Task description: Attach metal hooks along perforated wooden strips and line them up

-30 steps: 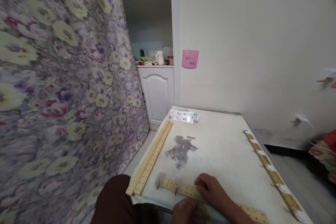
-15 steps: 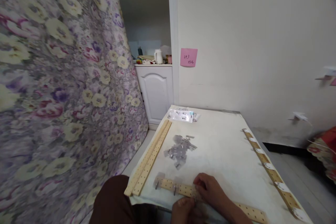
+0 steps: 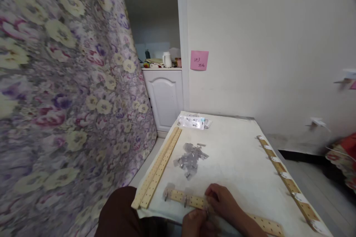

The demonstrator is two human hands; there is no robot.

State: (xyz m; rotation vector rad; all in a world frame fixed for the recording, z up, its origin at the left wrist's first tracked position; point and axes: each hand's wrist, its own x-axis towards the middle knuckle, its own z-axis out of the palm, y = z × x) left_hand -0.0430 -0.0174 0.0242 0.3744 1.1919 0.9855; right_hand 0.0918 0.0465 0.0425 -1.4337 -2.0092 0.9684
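A pale wooden strip with rows of holes (image 3: 196,202) lies along the near edge of the table. Two small metal hooks on clear square backings, a left one (image 3: 166,194) and a second one (image 3: 185,200), sit across it. Farther right on the strip, my left hand (image 3: 194,223) pinches a third hook (image 3: 207,212) from the near side. Curled over the strip's far edge, my right hand (image 3: 222,200) has its fingers closed at the same hook's clear backing. Its forearm covers part of the strip, whose right end shows beyond. Fingers hide most of the third hook.
A pile of clear-backed hooks (image 3: 191,158) lies mid-left on the white-covered table (image 3: 230,155). Two perforated strips (image 3: 158,172) run along the left edge. Clear packaging (image 3: 191,122) lies at the back. A strip with several white-backed hooks (image 3: 289,185) lines the right edge.
Both hands stay at the third hook, with the left hand's fingers shifted very slightly. The view has turned a touch; the strips and the pile lie as before.
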